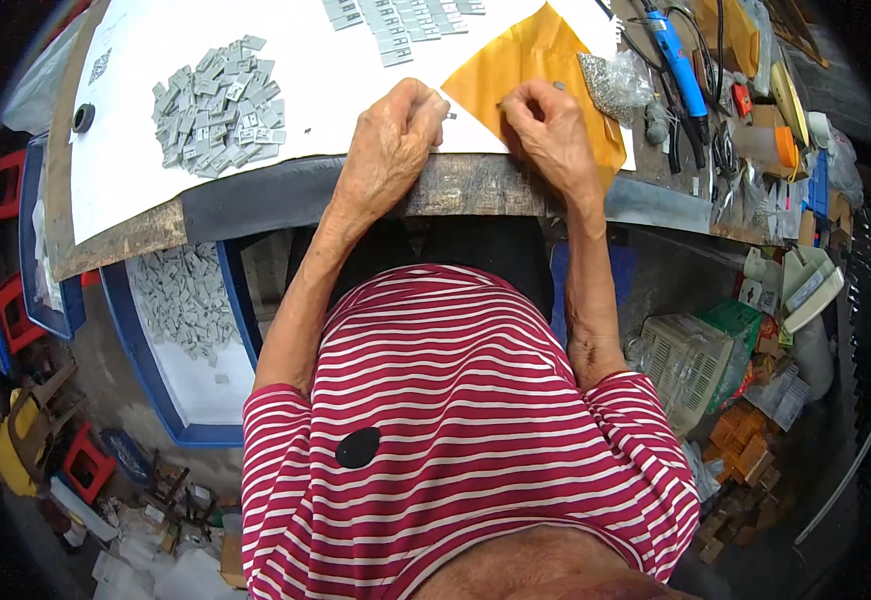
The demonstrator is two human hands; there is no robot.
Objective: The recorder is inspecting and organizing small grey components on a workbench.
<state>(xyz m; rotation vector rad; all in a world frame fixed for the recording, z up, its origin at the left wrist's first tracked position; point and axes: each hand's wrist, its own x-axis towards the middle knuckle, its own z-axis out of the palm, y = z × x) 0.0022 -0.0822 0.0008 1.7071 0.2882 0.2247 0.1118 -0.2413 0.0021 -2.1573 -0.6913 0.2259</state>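
Both my hands are at the table's front edge, over white paper [320,80]. My left hand [393,140] is closed in a pinch; a small grey bit [451,116] shows at its fingertips, but whether it is held is unclear. To the right, my right hand [552,135] has its fingers curled and pressed together above an orange-yellow paper sheet or envelope [495,70]. What it pinches, if anything, is too small to name. A heap of small grey rectangular pieces with dark marks [220,110] lies to the left. Similar pieces [395,30] are laid in rows at the far side.
A clear bag of tiny metal parts [607,88] lies on the orange-yellow sheet. Farther right are a blue-handled tool [677,65], cables and clutter. A black ring [83,118] sits at left. Below the table, a blue tray [170,400] holds more grey pieces.
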